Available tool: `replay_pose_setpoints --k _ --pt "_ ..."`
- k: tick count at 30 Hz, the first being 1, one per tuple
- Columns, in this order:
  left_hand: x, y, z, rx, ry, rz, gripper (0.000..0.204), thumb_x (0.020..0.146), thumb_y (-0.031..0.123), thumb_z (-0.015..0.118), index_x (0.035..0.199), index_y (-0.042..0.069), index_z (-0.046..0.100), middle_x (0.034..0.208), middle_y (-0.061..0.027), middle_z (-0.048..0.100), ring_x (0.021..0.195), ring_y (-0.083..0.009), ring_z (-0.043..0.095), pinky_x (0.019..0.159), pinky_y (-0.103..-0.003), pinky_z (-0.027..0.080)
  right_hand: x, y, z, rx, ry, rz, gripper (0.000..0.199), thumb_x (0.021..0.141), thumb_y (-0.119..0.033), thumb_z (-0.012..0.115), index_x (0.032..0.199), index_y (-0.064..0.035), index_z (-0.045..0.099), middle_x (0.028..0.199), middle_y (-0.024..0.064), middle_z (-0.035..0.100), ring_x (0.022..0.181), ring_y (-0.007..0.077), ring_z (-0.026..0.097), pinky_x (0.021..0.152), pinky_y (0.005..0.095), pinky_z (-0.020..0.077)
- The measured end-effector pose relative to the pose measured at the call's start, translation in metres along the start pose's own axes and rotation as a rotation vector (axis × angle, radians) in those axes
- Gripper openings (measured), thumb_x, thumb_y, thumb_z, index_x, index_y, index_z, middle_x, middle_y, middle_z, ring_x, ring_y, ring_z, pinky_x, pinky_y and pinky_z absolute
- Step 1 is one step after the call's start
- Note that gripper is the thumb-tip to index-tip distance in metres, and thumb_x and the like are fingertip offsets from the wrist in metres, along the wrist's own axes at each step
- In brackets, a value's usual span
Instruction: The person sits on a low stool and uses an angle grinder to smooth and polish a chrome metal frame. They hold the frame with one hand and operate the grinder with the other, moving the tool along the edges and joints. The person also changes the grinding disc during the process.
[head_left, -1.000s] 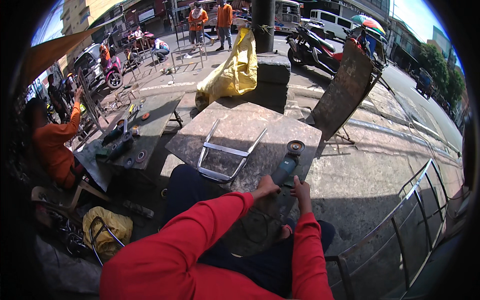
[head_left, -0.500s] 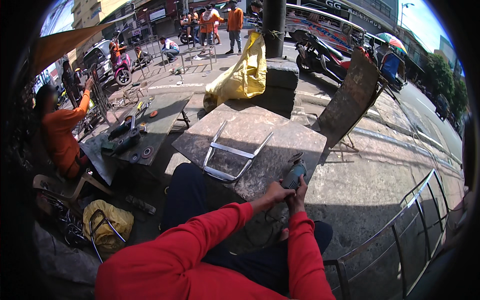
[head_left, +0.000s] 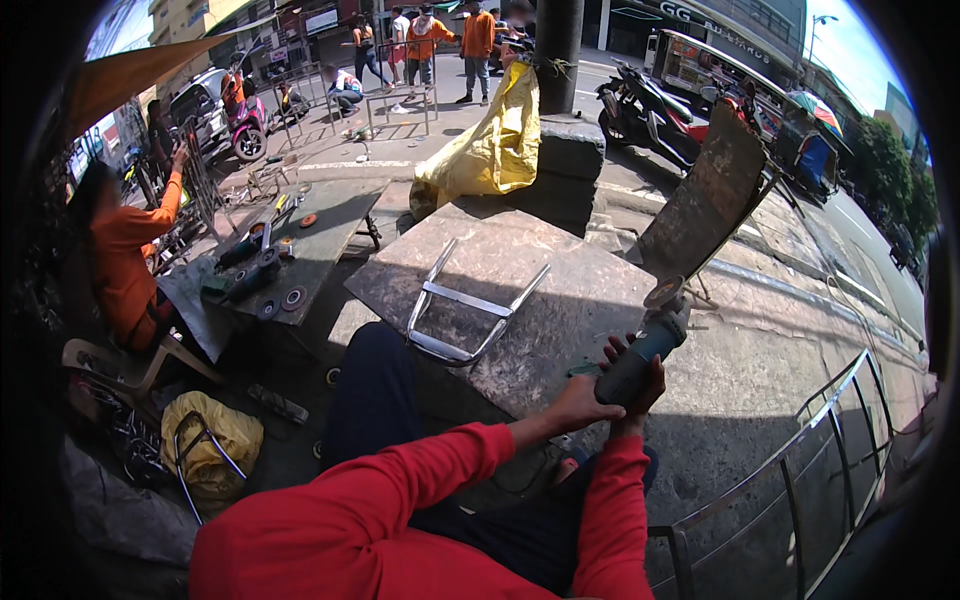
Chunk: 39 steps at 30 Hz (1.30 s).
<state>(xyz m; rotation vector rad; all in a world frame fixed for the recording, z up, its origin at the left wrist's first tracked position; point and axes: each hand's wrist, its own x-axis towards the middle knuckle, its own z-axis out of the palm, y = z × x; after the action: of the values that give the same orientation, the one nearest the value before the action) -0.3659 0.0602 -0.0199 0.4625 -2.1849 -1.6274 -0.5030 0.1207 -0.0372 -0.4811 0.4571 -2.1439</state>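
Observation:
With both hands I hold a dark green angle grinder over the right edge of the worktable. Its round disc points away from me, up and to the right. My left hand is closed at the grinder's rear end. Around the body from beneath, my right hand supports it, with fingertips showing on the left side. A bent chrome tube frame with a flat crossbar lies on the tabletop, left of the grinder and touched by neither hand.
On the left, a low table bears several grinders and loose discs. A person in orange sits beside it. A yellow sack rests behind my table. A leaning metal sheet and a metal railing stand to the right.
The grinder has risen from the tabletop and swung right, its disc now lifted and more visible. Both hands moved with it, the right one more open around the body.

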Motion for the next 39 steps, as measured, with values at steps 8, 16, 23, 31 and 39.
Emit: replay_pose_setpoints --k 8,16,23,31,39 --pt "0.006 -0.008 0.028 -0.273 -0.145 -0.228 0.056 0.076 0.036 0.083 0.109 -0.003 0.061 0.076 -0.0048 0.063 0.064 -0.0122 0.059 0.058 -0.029 0.048 -0.007 -0.028 -0.018 -0.158 0.172 0.079 0.053 0.083 -0.037 0.061 0.118 0.0014 0.052 0.089 0.018 0.063 0.076 0.0322 0.065 0.073 0.0464 0.0562" --pt "0.001 -0.019 0.035 -0.017 -0.004 0.101 0.065 0.078 0.044 0.082 0.117 -0.001 0.057 0.078 -0.0062 0.064 0.061 -0.012 0.058 0.055 -0.028 0.046 -0.016 -0.03 -0.003 -0.116 0.223 -0.089 0.05 0.082 -0.036 0.061 0.113 0.0021 0.053 0.09 0.0199 0.064 0.075 0.0325 0.065 0.072 0.0441 0.0559" --pt "0.0 -0.031 0.031 -0.209 -0.263 -0.05 0.056 0.085 0.042 0.075 0.118 0.002 0.053 0.078 -0.0033 0.061 0.064 -0.0101 0.056 0.056 -0.027 0.045 -0.019 -0.033 -0.005 -0.197 0.265 -0.007 0.047 0.081 -0.036 0.061 0.109 0.0017 0.055 0.087 0.0184 0.065 0.072 0.0311 0.065 0.069 0.0428 0.0554" --pt "0.009 -0.047 0.004 -0.452 -0.508 -0.147 0.039 0.093 0.032 0.066 0.118 0.006 0.05 0.079 -0.0009 0.059 0.059 -0.0052 0.048 0.05 -0.022 0.037 -0.015 -0.025 -0.008 -0.327 0.403 0.044 0.042 0.078 -0.035 0.065 0.096 0.0034 0.058 0.081 0.0151 0.063 0.068 0.0284 0.064 0.067 0.0391 0.0547" --pt "0.022 -0.059 0.008 -0.254 -0.486 -0.197 0.039 0.087 0.032 0.069 0.112 0.006 0.053 0.078 -0.0013 0.06 0.058 -0.0071 0.049 0.05 -0.024 0.039 -0.005 -0.017 -0.02 -0.56 0.521 -0.089 0.037 0.076 -0.034 0.067 0.088 0.0008 0.06 0.072 0.0104 0.06 0.06 0.0231 0.062 0.06 0.0324 0.0536"
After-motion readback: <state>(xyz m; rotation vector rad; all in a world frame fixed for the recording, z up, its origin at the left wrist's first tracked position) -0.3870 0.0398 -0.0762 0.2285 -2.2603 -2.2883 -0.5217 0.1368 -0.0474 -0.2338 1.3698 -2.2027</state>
